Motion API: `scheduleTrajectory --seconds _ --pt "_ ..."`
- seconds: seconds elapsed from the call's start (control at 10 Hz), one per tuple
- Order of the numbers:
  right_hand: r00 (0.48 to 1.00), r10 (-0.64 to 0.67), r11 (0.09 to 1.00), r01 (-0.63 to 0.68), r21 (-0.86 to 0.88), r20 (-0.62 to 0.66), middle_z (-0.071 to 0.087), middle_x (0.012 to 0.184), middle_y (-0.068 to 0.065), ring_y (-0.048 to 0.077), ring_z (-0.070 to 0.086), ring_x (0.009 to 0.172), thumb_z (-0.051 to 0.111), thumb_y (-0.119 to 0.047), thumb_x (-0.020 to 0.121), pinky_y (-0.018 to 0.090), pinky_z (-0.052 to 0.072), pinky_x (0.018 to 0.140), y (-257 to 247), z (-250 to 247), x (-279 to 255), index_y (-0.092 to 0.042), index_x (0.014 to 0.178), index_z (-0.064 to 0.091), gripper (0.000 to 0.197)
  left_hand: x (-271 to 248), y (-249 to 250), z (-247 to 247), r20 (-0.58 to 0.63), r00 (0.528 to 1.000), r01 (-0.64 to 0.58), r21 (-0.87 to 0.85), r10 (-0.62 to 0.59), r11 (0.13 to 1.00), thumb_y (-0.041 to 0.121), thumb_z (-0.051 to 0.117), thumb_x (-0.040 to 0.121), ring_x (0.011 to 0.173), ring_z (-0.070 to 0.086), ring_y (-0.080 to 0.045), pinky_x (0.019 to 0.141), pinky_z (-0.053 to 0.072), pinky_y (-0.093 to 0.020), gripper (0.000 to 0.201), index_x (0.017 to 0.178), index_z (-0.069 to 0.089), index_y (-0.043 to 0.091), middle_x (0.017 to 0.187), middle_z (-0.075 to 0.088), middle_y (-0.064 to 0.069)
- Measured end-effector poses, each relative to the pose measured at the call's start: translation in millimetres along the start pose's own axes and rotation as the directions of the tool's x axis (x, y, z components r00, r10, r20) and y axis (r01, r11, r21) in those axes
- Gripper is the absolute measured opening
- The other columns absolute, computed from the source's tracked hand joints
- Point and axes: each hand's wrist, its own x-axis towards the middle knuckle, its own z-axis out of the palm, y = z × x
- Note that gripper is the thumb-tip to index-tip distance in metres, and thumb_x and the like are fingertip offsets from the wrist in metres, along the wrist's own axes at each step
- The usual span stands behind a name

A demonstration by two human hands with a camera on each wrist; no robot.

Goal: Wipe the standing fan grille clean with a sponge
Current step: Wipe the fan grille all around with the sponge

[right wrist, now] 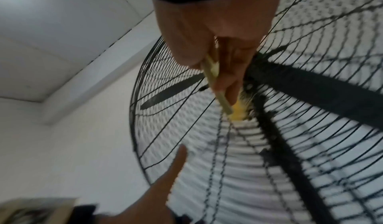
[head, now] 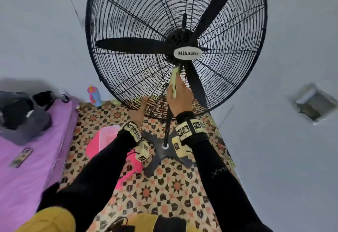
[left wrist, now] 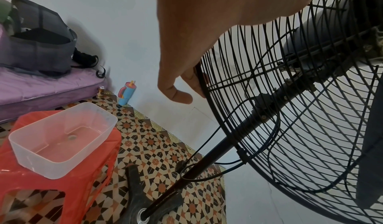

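Right hand (head: 180, 96) pinches soft thin sponge (head: 174, 80) mid-frame against grille (head: 128, 21); left hand (head: 140, 112) fingers straight, steadying stiff rim.

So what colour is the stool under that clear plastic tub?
Red-orange plastic stool, clearest in the left wrist view.
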Motion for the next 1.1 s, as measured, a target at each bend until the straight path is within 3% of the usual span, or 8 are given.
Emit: scheduleTrajectory --seconds 0.2,0.3,0.4,0.5,0.6,0.8,0.9,1.1 --pt "0.943 0.209 0.971 -0.169 0.168 -0.259 0.072 0.112 0.012 0.029 0.070 0.095 0.037 -0.050 0.097 0.044 0.060 0.083 17 -14 14 -0.021 0.148 0.044 0.059 45 -30 9 0.073 0.997 0.003 0.038 -0.006 0.999 0.114 0.038 0.031 0.121 0.065 -0.043 0.101 0.055 -0.054 0.163 0.142 0.053 -0.004 0.134 0.064 -0.026" --pt "0.986 0.111 0.950 -0.068 0.303 -0.128 0.072 0.117 0.011 0.022 0.069 0.101 0.051 -0.035 0.102 0.038 0.058 0.089 9 -16 21 -0.021 0.148 0.049 0.048 43 -27 12 0.051 0.998 0.029 0.089 -0.034 0.996 0.114 0.031 0.052 0.126 0.053 -0.060 0.107 0.044 -0.069 0.159 0.151 0.039 -0.010 0.137 0.050 -0.043" --pt "0.966 0.234 0.897 -0.173 0.407 -0.106 0.073 0.110 0.001 0.005 0.068 0.092 0.056 -0.034 0.100 0.035 0.058 0.088 23 -19 25 -0.024 0.142 0.057 0.043 13 -7 0 0.019 0.999 -0.039 0.161 0.036 0.986 0.107 0.032 0.066 0.072 0.067 -0.028 0.070 0.053 -0.038 0.112 0.086 0.069 0.004 0.077 0.064 -0.023" --pt "0.945 0.255 0.938 -0.191 0.288 -0.204 0.074 0.098 0.003 0.019 0.070 0.085 0.047 -0.047 0.097 0.041 0.060 0.079 26 -15 23 -0.032 0.139 0.056 0.045 -7 4 -5 0.106 0.994 -0.009 0.054 0.004 0.999 0.103 0.038 0.073 0.109 0.065 -0.032 0.095 0.048 -0.049 0.110 0.127 0.064 0.010 0.118 0.066 -0.024" --pt "0.971 0.183 0.940 -0.128 0.316 -0.151 0.074 0.111 0.006 0.016 0.067 0.095 0.053 -0.039 0.101 0.031 0.056 0.089 18 -15 23 -0.026 0.142 0.056 0.043 7 -4 0 0.109 0.994 0.005 0.005 -0.006 1.000 0.108 0.040 0.063 0.145 0.041 -0.046 0.125 0.023 -0.056 0.147 0.158 0.032 -0.004 0.158 0.040 -0.028" --pt "0.923 0.278 0.941 -0.207 0.268 -0.266 0.070 0.082 0.002 0.023 0.068 0.073 0.050 -0.039 0.100 0.042 0.061 0.070 40 -25 24 -0.023 0.134 0.060 0.039 13 -9 -3 0.117 0.993 0.023 0.082 -0.032 0.996 0.112 0.032 0.058 0.142 0.041 -0.054 0.122 0.027 -0.064 0.154 0.155 0.035 -0.007 0.154 0.037 -0.038" --pt "0.991 0.062 0.969 -0.031 0.244 -0.122 0.074 0.099 0.001 0.015 0.070 0.084 0.052 -0.038 0.102 0.027 0.060 0.073 38 -29 21 -0.023 0.138 0.058 0.039 -2 -2 -7 0.157 0.988 -0.035 0.130 0.014 0.991 0.108 0.026 0.068 0.145 0.040 -0.048 0.125 0.021 -0.060 0.144 0.163 0.017 0.000 0.157 0.035 -0.035" --pt "0.913 0.247 0.963 -0.194 0.187 -0.324 0.068 0.080 0.005 0.027 0.066 0.070 0.047 -0.038 0.098 0.038 0.059 0.063 50 -36 20 -0.017 0.128 0.062 0.039 19 -14 1 0.141 0.989 0.029 0.058 -0.037 0.998 0.113 0.032 0.055 0.145 0.042 -0.044 0.119 0.033 -0.062 0.154 0.162 0.026 0.004 0.163 0.034 -0.026"
